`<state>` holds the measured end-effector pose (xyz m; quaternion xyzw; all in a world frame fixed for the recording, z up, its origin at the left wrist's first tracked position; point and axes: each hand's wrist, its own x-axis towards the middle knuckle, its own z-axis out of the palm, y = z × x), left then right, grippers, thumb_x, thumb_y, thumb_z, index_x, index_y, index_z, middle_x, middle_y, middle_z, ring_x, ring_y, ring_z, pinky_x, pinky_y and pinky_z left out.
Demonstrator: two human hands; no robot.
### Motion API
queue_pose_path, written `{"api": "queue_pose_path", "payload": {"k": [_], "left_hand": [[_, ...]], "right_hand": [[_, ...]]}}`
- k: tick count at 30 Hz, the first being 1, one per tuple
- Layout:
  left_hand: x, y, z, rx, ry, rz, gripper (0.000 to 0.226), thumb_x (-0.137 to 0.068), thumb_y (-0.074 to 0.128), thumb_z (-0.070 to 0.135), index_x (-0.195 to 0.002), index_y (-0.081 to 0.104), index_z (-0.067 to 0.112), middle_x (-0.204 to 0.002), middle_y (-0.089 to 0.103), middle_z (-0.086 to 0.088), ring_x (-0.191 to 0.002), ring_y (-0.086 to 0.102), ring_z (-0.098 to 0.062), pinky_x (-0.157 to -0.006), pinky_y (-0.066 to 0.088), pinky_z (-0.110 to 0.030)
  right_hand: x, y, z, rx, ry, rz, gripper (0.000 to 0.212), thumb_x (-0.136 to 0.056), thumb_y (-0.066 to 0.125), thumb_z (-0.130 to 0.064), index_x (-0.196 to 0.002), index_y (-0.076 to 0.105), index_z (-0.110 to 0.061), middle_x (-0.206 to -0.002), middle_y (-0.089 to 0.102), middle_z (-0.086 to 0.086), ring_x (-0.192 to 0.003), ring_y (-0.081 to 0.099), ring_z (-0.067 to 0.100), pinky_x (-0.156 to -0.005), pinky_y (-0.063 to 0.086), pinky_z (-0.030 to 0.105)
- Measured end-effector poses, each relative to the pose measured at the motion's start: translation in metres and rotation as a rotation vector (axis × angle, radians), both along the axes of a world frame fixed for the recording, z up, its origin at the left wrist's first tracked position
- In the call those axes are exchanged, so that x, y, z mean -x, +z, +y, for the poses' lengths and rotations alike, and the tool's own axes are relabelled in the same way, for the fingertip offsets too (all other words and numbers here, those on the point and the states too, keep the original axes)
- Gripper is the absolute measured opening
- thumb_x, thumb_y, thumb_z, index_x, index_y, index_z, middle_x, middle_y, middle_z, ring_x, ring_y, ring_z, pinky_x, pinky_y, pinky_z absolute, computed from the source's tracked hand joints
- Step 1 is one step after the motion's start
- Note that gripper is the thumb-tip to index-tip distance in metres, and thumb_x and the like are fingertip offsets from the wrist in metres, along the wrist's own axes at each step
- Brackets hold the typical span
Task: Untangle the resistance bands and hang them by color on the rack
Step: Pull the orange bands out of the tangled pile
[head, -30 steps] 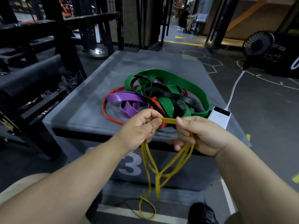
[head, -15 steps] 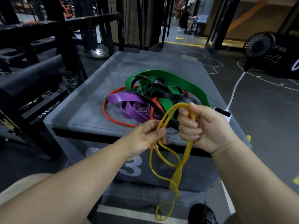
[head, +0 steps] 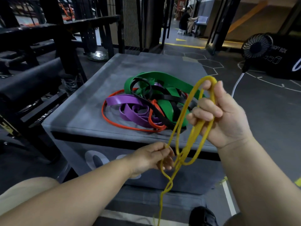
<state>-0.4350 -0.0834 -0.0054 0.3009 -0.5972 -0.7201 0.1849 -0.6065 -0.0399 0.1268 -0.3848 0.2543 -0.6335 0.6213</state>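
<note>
Yellow rubber, a thin resistance band [head: 182, 115], runs between both bare hands in front of the grey padded plyo box [head: 91, 101]. The right hand [head: 221, 115] is raised above the box's near right corner with its fingers curled shut around the band's upper loop, which arches over the fingertips and comes back down through the palm. The left hand [head: 153, 158] sits lower, in front of the box's near face, and pinches one strand of the same band between thumb and fingers, closed tight on it. Between the two hands the yellow strands cross and twist into a knot just beside the left hand, and a loose tail hangs down from there toward the floor in front of the box. On top of the box, behind the hands, lies the tangled pile: a wide green band [head: 164, 77] circling the far side, a purple band [head: 128, 103] folded on the left, a thin orange-red band [head: 114, 123] looping around the near left edge, and a black band [head: 156, 93] threaded through the middle. These four overlap one another and none of them touches the yellow band. Right of the box a white cable [head: 237, 84] runs up to a small black fan [head: 257, 46] on the floor. Left of the box stands a black metal rack [head: 48, 46].
</note>
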Motion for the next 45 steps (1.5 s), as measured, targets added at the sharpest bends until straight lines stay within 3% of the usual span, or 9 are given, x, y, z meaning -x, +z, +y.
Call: {"api": "queue_pose_path", "payload": {"k": [9,18,21,24,29,33,38,42,45], "left_hand": [[0.003,-0.017,0.005,0.152,-0.110,-0.319,0.009,-0.099,0.046,0.009,-0.093,0.049,0.015,-0.084,0.058,0.000,-0.086,0.056,-0.013,-0.080,0.049,-0.017],[-0.004,-0.027,-0.009,0.346,-0.086,-0.759,0.013,-0.090,0.056,0.025,-0.078,0.054,0.029,-0.088,0.063,0.007,-0.084,0.056,-0.011,-0.069,0.043,-0.025],[-0.007,-0.031,-0.010,0.327,-0.119,-0.790,0.010,-0.088,0.056,0.026,-0.078,0.056,0.030,-0.097,0.067,0.003,-0.096,0.061,-0.016,-0.084,0.048,-0.030],[-0.010,-0.032,-0.010,0.385,-0.136,-0.833,0.010,-0.088,0.055,0.033,-0.078,0.054,0.033,-0.086,0.061,0.008,-0.087,0.058,-0.014,-0.078,0.046,-0.030],[-0.007,-0.028,-0.006,0.375,-0.064,-0.709,0.016,-0.096,0.044,0.024,-0.085,0.053,0.029,-0.081,0.064,0.002,-0.078,0.065,-0.016,-0.068,0.051,-0.030],[-0.005,-0.025,-0.006,0.436,-0.049,-0.667,0.019,-0.100,0.041,0.022,-0.097,0.059,0.029,-0.078,0.054,0.009,-0.063,0.051,-0.006,-0.058,0.042,-0.017],[-0.004,-0.015,-0.007,0.686,-0.046,-0.517,0.019,-0.096,0.052,0.014,-0.107,0.067,0.020,-0.088,0.050,0.014,-0.081,0.050,-0.002,-0.070,0.036,-0.008],[-0.005,0.002,-0.005,0.819,-0.021,-0.417,0.017,-0.091,0.062,0.015,-0.102,0.071,0.024,-0.084,0.050,0.016,-0.076,0.051,0.007,-0.072,0.034,-0.004],[-0.007,0.013,-0.004,0.930,-0.024,-0.368,0.018,-0.091,0.062,0.019,-0.106,0.071,0.025,-0.090,0.053,0.017,-0.087,0.050,0.009,-0.080,0.033,-0.003]], "right_hand": [[0.013,0.007,-0.004,0.029,-0.182,-0.179,0.023,-0.102,0.034,-0.038,-0.104,0.055,-0.028,-0.057,0.031,-0.008,-0.044,0.026,0.004,-0.044,0.035,0.017],[0.022,0.010,-0.005,0.136,-0.346,-0.245,0.017,-0.103,0.035,-0.027,-0.107,0.052,-0.029,-0.060,0.040,-0.007,-0.049,0.030,0.006,-0.049,0.035,0.018],[0.022,0.013,-0.003,0.134,-0.402,-0.215,0.018,-0.104,0.034,-0.030,-0.110,0.051,-0.031,-0.062,0.042,-0.007,-0.051,0.033,0.007,-0.053,0.038,0.020],[0.017,0.010,-0.004,0.097,-0.481,-0.122,0.021,-0.105,0.032,-0.034,-0.115,0.050,-0.036,-0.065,0.045,-0.006,-0.054,0.038,0.009,-0.060,0.044,0.024],[0.014,0.003,-0.008,0.048,-0.519,-0.031,0.029,-0.105,0.030,-0.039,-0.132,0.042,-0.041,-0.065,0.048,-0.004,-0.055,0.043,0.012,-0.071,0.051,0.034],[0.016,-0.007,-0.013,0.018,-0.504,0.078,0.035,-0.106,0.033,-0.031,-0.137,0.034,-0.046,-0.066,0.049,-0.002,-0.056,0.045,0.013,-0.073,0.052,0.037],[0.010,-0.023,-0.016,0.019,-0.468,0.267,0.052,-0.106,0.032,-0.012,-0.142,0.020,-0.047,-0.064,0.051,-0.002,-0.057,0.047,0.013,-0.069,0.051,0.036],[0.001,-0.037,-0.019,0.004,-0.456,0.373,0.056,-0.106,0.032,-0.010,-0.146,0.015,-0.046,-0.063,0.051,0.001,-0.057,0.048,0.015,-0.069,0.053,0.036],[-0.007,-0.047,-0.019,0.008,-0.421,0.421,0.057,-0.106,0.033,-0.011,-0.145,0.015,-0.048,-0.065,0.052,0.004,-0.060,0.050,0.018,-0.068,0.054,0.036]]}}
